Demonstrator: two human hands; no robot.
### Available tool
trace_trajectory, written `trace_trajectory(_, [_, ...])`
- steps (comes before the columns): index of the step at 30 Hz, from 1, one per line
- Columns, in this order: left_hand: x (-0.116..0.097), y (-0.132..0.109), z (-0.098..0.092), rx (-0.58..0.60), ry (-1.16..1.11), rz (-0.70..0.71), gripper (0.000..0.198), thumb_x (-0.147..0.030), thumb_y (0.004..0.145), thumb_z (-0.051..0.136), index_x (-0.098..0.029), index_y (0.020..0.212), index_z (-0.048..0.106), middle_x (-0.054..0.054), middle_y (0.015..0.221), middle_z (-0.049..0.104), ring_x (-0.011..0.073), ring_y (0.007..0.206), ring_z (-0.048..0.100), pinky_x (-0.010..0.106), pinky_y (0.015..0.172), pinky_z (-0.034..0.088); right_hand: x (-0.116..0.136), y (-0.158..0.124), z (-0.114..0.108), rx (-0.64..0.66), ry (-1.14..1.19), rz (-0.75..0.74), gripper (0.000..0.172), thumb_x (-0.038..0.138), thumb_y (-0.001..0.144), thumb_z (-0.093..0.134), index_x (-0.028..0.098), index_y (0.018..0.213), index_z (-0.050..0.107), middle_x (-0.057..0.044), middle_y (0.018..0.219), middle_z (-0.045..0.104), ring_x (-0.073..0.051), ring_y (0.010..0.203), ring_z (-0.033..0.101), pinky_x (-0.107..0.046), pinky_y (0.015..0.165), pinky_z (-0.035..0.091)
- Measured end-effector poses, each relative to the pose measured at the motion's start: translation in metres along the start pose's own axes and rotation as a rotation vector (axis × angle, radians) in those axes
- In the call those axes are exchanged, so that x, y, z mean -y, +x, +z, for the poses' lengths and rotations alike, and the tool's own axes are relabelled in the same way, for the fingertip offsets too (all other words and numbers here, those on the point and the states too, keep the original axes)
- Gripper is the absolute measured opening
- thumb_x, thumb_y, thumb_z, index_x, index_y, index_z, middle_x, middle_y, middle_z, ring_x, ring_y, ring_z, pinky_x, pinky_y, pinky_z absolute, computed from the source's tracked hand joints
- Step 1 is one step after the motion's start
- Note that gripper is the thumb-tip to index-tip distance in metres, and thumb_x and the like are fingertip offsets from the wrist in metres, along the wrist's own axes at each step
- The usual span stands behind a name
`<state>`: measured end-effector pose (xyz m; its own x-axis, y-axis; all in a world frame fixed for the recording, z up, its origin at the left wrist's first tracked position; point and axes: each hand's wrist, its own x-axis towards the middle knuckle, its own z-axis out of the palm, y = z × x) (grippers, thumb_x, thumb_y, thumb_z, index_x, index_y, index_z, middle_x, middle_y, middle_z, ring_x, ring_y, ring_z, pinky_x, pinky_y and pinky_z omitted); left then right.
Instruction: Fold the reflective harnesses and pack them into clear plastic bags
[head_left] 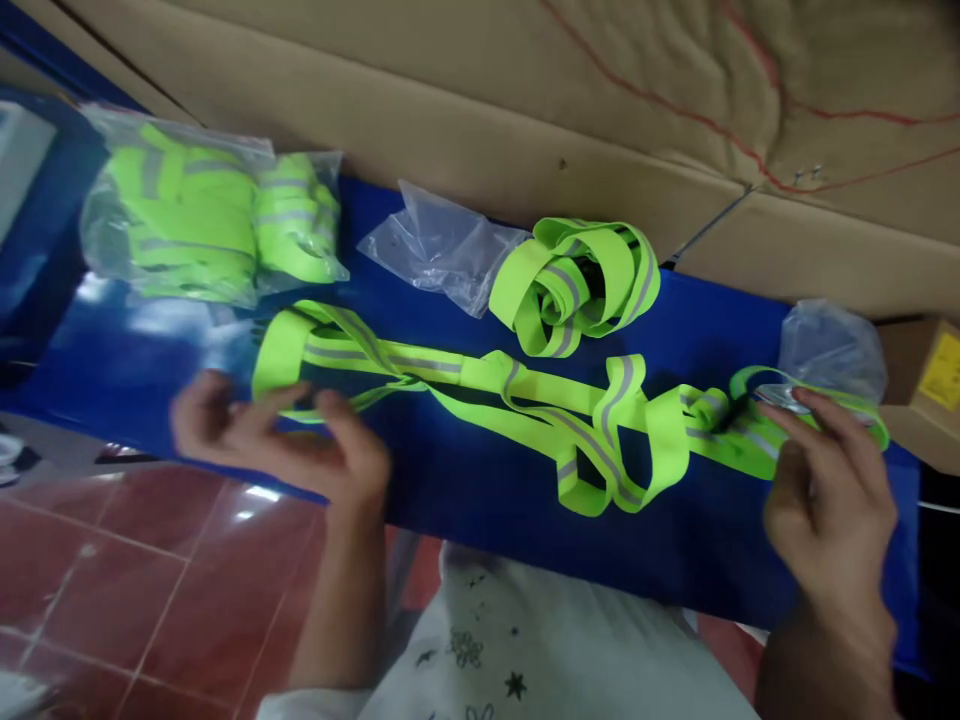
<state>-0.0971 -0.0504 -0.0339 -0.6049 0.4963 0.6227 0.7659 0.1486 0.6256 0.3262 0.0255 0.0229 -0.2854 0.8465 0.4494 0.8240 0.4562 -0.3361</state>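
The shirt (585,640) was pale, near white, its front printed with small dark motifs: a solid star (515,685), an outlined flower cluster (466,648) and finer marks too small to read. The left sleeve (319,704) was equally pale — and plain where it showed. The left hand (289,440) and right hand (840,490) were bare — fingers, wrists and all.

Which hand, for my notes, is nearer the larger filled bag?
Left: the left hand is in front of the bag; the right hand is far off, beside the cardboard box.
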Motion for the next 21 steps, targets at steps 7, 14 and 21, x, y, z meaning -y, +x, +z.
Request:
trace_trajectory(7, [-0.078,-0.047,0.011,0.733,-0.067,0.444,0.033,-0.013,0.094,0.058,-0.024,0.125,0.060,0.008,0.119,0.072,0.0245,0.114,0.065,0.049,0.111,0.033,0.085,-0.014,0.049,0.360,0.216,-0.222,0.066,0.033,0.097,0.066,0.028,0.158,0.042,-0.012,0.143,0.064,-0.035,0.132,0.061,-0.062,0.119,0.039])
trace_trajectory(14, [-0.071,-0.071,0.015,0.743,0.017,0.495,0.044,-0.016,0.095,0.061,-0.024,0.138,0.055,0.017,0.136,0.061,0.0314,0.128,0.059,0.053,0.109,0.038,0.070,-0.017,0.057,0.480,0.161,-0.220,0.048,0.014,0.101,0.047,0.028,0.146,0.053,-0.006,0.137,0.069,-0.026,0.124,0.067,-0.058,0.123,0.034])
trace_trajectory(21, [-0.067,-0.074,0.011,0.457,-0.057,0.503,0.044,-0.019,0.085,0.074,-0.023,0.123,0.053,0.020,0.140,0.048,0.0342,0.135,0.051,0.052,0.107,0.044,0.065,-0.021,0.049,0.246,0.320,0.087,0.018,0.031,0.105,0.050,0.024,0.101,0.067,-0.002,0.082,0.076,-0.021,0.071,0.072,-0.032,0.066,0.056])
